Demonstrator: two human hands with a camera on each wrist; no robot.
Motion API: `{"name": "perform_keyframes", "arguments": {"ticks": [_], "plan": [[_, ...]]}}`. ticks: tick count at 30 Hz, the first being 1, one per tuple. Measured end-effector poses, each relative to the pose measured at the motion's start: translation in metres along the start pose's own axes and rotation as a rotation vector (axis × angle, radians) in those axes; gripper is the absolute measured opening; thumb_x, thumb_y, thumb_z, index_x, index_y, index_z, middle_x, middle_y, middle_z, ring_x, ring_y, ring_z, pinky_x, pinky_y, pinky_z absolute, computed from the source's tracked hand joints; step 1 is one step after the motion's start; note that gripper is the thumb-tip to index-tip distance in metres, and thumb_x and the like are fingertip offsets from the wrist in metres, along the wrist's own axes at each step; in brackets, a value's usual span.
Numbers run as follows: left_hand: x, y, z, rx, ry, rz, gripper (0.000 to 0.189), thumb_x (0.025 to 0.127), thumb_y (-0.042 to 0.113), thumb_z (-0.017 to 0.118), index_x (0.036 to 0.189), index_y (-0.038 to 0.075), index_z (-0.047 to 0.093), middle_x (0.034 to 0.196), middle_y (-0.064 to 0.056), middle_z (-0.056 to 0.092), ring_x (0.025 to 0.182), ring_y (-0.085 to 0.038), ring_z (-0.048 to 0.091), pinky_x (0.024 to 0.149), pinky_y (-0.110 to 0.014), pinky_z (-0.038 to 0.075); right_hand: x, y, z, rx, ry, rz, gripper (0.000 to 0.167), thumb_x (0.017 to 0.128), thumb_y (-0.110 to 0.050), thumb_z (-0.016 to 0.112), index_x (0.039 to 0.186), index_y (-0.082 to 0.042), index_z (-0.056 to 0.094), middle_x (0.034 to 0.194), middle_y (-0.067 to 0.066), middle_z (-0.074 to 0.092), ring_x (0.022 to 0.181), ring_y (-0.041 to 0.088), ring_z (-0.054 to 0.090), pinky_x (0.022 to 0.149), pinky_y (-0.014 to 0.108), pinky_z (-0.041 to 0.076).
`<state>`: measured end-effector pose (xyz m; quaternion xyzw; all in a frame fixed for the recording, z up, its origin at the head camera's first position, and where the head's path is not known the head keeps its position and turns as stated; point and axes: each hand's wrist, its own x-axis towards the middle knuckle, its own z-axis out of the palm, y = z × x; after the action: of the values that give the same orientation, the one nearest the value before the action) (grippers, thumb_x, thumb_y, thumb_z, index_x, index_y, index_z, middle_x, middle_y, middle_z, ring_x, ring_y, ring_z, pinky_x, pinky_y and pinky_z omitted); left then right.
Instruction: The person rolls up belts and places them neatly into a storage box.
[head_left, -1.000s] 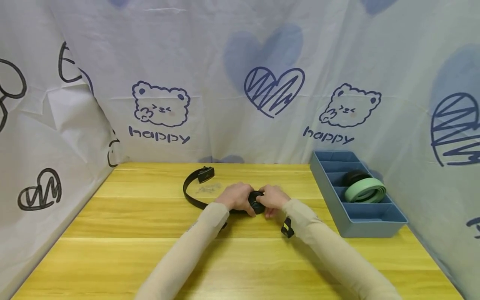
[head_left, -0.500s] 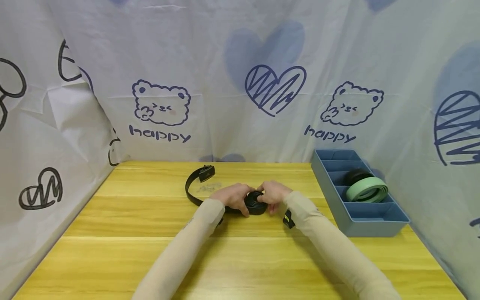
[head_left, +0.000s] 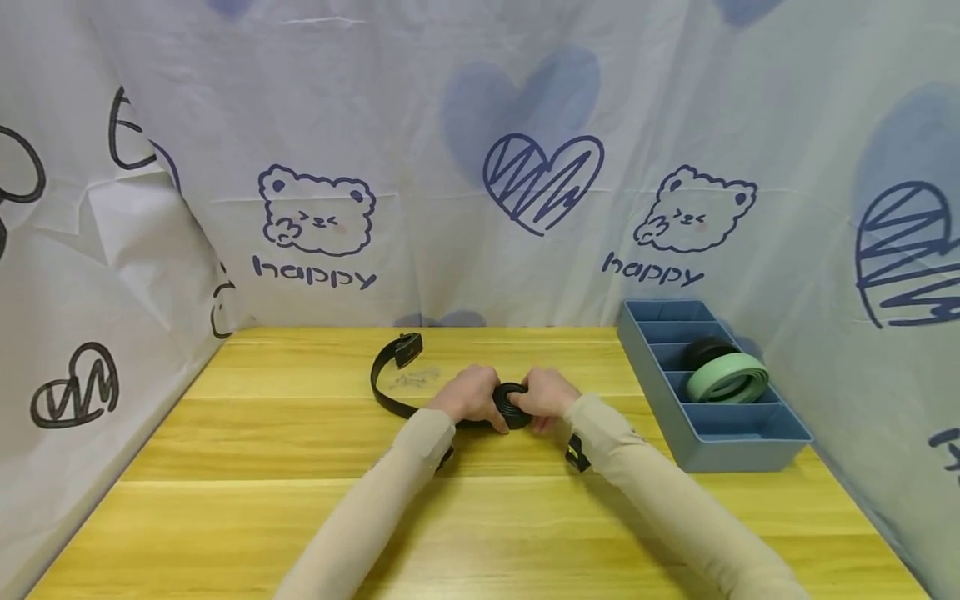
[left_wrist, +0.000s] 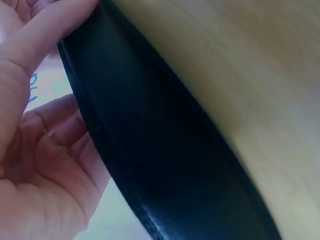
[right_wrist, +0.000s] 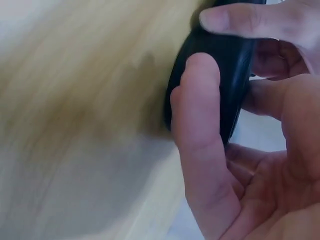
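Observation:
A black belt (head_left: 389, 403) stands on its edge on the wooden table, its right part wound into a coil (head_left: 513, 406). Its buckle end (head_left: 408, 350) curves away at the back left. My left hand (head_left: 471, 395) holds the coil from the left, thumb at the near side; in the left wrist view the belt's strap (left_wrist: 160, 125) runs past that hand. From the right, my right hand (head_left: 550, 392) grips the coil, thumb at its top. Close up in the right wrist view, fingers (right_wrist: 202, 115) press the coil's outer side (right_wrist: 232, 65). Palms partly hide the strap.
At the right stands a blue compartment box (head_left: 738, 454). A green rolled belt (head_left: 726, 379) and a black rolled belt (head_left: 707, 351) sit in its compartments. A patterned white cloth (head_left: 450, 250) hangs behind the table.
Both hands stay around the coil, with fingers and thumbs shifting slightly on it. The coil has turned a little between them. The view has tilted slightly.

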<state>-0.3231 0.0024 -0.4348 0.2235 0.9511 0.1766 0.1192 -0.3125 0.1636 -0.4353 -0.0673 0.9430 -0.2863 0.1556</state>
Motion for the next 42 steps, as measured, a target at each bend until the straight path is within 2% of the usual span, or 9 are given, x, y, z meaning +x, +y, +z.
{"name": "perform_keyframes", "arguments": {"ticks": [7,12,18,21,24,31,34,38,42], "plan": [[0.001,0.0,0.002,0.031,-0.035,0.037,0.043,0.069,0.031,0.091,0.099,0.008,0.07,0.088,-0.003,0.068,0.074,-0.014,0.062,0.073,-0.029,0.051,0.007,0.004,-0.002,0.107,-0.061,0.046,0.025,0.097,-0.018,0.061,0.114,-0.002,0.068,0.051,0.011,0.064,0.039,0.016,0.061,0.044,0.032,0.053],[0.002,-0.004,-0.003,0.073,-0.12,0.095,0.055,0.073,0.024,0.089,0.121,0.012,0.064,0.111,-0.003,0.068,0.095,-0.015,0.063,0.088,-0.031,0.05,0.012,0.0,-0.012,0.032,-0.164,-0.013,0.027,0.098,-0.015,0.059,0.117,0.002,0.066,0.059,0.014,0.068,0.043,0.017,0.063,0.049,0.034,0.056],[0.003,-0.004,-0.006,0.022,-0.174,0.132,0.075,0.074,0.024,0.088,0.14,0.02,0.053,0.126,-0.003,0.064,0.109,-0.017,0.062,0.095,-0.034,0.049,0.014,-0.007,-0.022,-0.088,-0.228,-0.043,0.023,0.098,-0.013,0.06,0.115,0.001,0.067,0.069,0.015,0.071,0.049,0.02,0.068,0.051,0.033,0.057],[0.004,-0.003,-0.004,0.023,-0.158,0.124,0.071,0.072,0.029,0.089,0.135,0.019,0.058,0.121,-0.002,0.067,0.104,-0.015,0.063,0.092,-0.033,0.05,0.014,-0.01,-0.023,-0.18,-0.229,-0.084,0.018,0.097,-0.014,0.062,0.104,0.001,0.069,0.072,0.014,0.07,0.051,0.022,0.069,0.051,0.033,0.056],[0.004,-0.002,-0.004,0.045,-0.097,0.102,0.064,0.068,0.032,0.091,0.125,0.016,0.066,0.113,-0.001,0.07,0.095,-0.014,0.065,0.087,-0.032,0.052,0.014,-0.011,-0.022,-0.224,-0.186,-0.1,0.019,0.096,-0.018,0.065,0.093,0.0,0.068,0.072,0.011,0.069,0.052,0.021,0.068,0.05,0.031,0.055],[0.001,0.0,-0.005,0.069,0.003,0.067,0.044,0.064,0.038,0.092,0.095,0.013,0.073,0.084,0.001,0.069,0.07,-0.013,0.061,0.069,-0.03,0.051,0.008,-0.009,-0.015,-0.078,-0.077,-0.01,0.028,0.094,-0.027,0.067,0.085,-0.001,0.069,0.061,0.013,0.069,0.054,0.026,0.07,0.052,0.035,0.057],[-0.001,0.001,-0.001,0.078,0.025,0.056,0.04,0.065,0.04,0.091,0.086,0.013,0.07,0.075,0.002,0.065,0.063,-0.013,0.058,0.063,-0.029,0.049,0.006,-0.007,-0.009,0.022,-0.07,0.024,0.027,0.095,-0.027,0.065,0.094,-0.001,0.068,0.058,0.014,0.068,0.051,0.025,0.069,0.05,0.035,0.056],[-0.002,0.001,0.002,0.1,0.045,0.047,0.044,0.065,0.043,0.091,0.087,0.012,0.069,0.076,0.0,0.064,0.064,-0.014,0.057,0.064,-0.029,0.048,0.008,-0.003,-0.001,0.118,-0.071,0.051,0.033,0.097,-0.023,0.061,0.123,-0.004,0.064,0.057,0.013,0.067,0.046,0.02,0.066,0.048,0.034,0.055],[-0.001,-0.002,0.002,0.106,0.017,0.068,0.047,0.067,0.043,0.089,0.095,0.011,0.069,0.083,-0.001,0.066,0.07,-0.013,0.059,0.069,-0.029,0.05,0.012,-0.001,-0.002,0.089,-0.064,0.032,0.044,0.097,-0.019,0.06,0.139,-0.007,0.054,0.057,0.011,0.068,0.045,0.018,0.065,0.05,0.034,0.056]]}}
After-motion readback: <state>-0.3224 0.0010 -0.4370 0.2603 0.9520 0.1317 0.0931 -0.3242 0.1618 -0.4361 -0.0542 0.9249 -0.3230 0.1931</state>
